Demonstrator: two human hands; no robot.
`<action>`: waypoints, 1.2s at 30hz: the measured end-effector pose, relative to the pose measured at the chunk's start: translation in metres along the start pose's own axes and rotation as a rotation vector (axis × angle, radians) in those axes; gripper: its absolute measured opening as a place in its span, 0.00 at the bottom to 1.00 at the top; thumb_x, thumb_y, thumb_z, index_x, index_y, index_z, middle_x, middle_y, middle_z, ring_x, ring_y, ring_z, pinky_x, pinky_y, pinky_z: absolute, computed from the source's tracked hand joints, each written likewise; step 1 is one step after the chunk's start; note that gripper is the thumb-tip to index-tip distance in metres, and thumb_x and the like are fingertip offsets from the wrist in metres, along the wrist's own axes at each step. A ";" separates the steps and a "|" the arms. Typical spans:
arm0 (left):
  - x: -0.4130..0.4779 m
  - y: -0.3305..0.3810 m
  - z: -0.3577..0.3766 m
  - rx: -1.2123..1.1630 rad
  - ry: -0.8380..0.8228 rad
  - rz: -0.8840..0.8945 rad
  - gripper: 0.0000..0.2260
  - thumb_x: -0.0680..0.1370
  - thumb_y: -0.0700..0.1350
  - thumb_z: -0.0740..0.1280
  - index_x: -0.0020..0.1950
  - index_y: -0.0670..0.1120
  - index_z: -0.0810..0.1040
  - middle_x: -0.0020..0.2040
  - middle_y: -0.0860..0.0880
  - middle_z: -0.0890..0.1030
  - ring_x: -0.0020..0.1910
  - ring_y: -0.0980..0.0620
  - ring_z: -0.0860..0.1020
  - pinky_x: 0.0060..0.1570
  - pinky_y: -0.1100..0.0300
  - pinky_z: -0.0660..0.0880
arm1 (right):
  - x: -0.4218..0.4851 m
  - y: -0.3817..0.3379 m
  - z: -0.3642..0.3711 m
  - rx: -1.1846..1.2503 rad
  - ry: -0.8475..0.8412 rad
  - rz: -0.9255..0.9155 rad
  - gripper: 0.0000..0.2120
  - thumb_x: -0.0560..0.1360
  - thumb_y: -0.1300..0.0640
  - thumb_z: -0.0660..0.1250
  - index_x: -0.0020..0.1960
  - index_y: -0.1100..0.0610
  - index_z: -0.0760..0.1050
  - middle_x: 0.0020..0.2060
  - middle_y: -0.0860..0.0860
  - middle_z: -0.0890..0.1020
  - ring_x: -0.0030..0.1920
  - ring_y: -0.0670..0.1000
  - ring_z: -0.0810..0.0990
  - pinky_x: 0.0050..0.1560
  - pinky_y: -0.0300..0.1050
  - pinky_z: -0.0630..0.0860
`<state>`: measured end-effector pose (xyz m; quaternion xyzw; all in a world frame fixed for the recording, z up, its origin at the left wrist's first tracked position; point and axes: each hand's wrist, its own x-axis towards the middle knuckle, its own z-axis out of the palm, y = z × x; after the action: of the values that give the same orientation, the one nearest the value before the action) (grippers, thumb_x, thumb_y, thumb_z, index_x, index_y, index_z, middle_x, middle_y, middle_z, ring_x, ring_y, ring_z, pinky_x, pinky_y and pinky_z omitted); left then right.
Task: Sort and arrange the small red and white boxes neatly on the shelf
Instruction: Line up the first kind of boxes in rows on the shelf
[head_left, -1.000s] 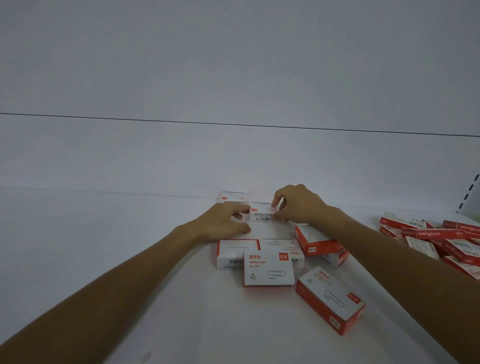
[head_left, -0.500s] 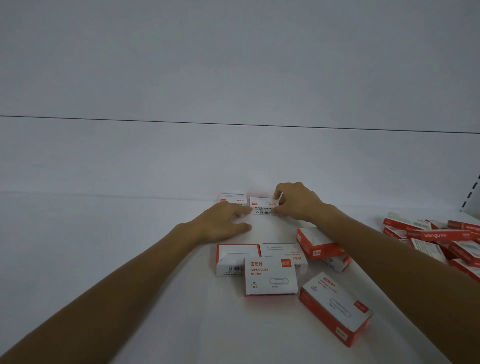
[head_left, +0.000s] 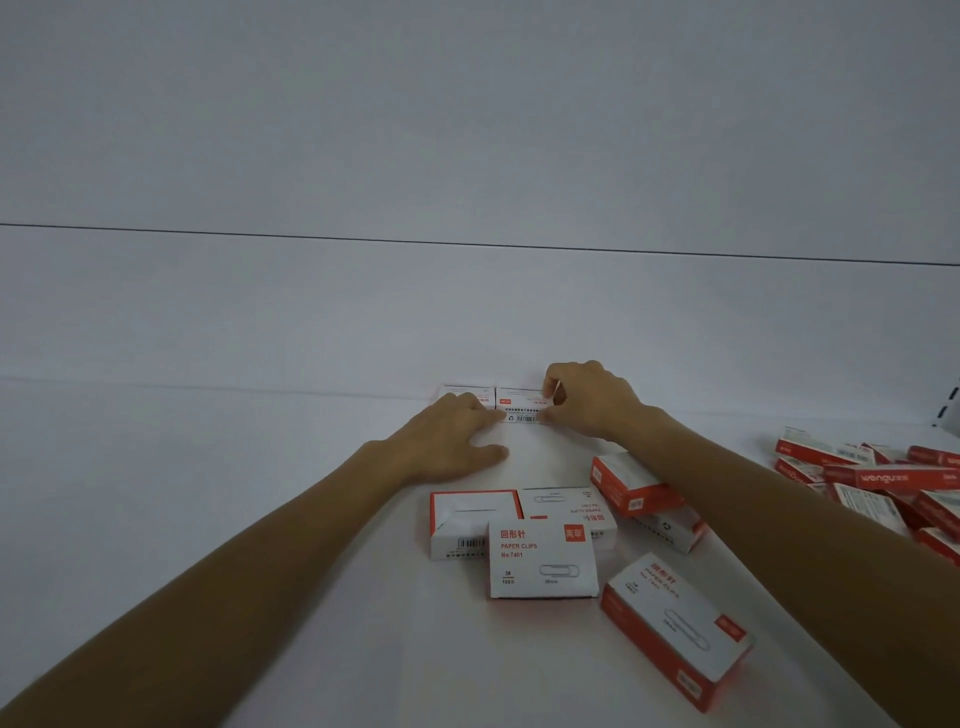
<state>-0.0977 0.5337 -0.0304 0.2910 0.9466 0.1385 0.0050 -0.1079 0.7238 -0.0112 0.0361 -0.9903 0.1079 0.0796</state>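
Two small red and white boxes stand side by side against the shelf's back wall. My right hand (head_left: 589, 402) pinches the right box (head_left: 522, 405) at its right end. My left hand (head_left: 449, 439) lies flat on the shelf with straight fingers touching that box's left end, partly covering the left box (head_left: 465, 392). Nearer to me lie several loose paper clip boxes: one flat with its label up (head_left: 540, 561), two behind it (head_left: 472, 519), one tilted at the front right (head_left: 675, 623).
A heap of the same red and white boxes (head_left: 883, 483) lies at the far right of the white shelf (head_left: 208, 467). A slotted upright (head_left: 948, 402) stands at the right edge. The back wall rises directly behind the two placed boxes.
Both hands have pushed the right box back across the shelf until it stands beside the left box against the back wall.
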 end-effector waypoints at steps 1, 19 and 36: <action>-0.001 0.001 -0.001 0.000 0.002 0.003 0.24 0.78 0.55 0.60 0.73 0.50 0.62 0.69 0.47 0.67 0.68 0.50 0.63 0.68 0.55 0.62 | 0.000 0.000 0.000 0.001 -0.003 0.008 0.15 0.73 0.48 0.68 0.55 0.55 0.72 0.54 0.52 0.78 0.52 0.53 0.76 0.50 0.46 0.73; -0.031 0.096 -0.017 -0.309 -0.086 0.029 0.21 0.72 0.64 0.63 0.53 0.50 0.81 0.48 0.52 0.82 0.49 0.53 0.79 0.50 0.56 0.75 | -0.082 0.026 -0.045 0.183 -0.115 0.008 0.21 0.76 0.40 0.58 0.34 0.55 0.74 0.31 0.49 0.77 0.32 0.46 0.76 0.33 0.35 0.68; -0.046 0.075 -0.012 -0.384 0.487 0.099 0.14 0.69 0.39 0.74 0.47 0.49 0.71 0.45 0.51 0.73 0.44 0.54 0.74 0.46 0.66 0.75 | -0.085 -0.001 -0.049 0.508 -0.147 -0.156 0.13 0.75 0.44 0.62 0.52 0.52 0.75 0.46 0.50 0.80 0.47 0.51 0.80 0.42 0.41 0.78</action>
<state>-0.0194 0.5641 -0.0020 0.2889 0.8610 0.3807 -0.1739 -0.0168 0.7381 0.0218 0.1389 -0.9289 0.3433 0.0042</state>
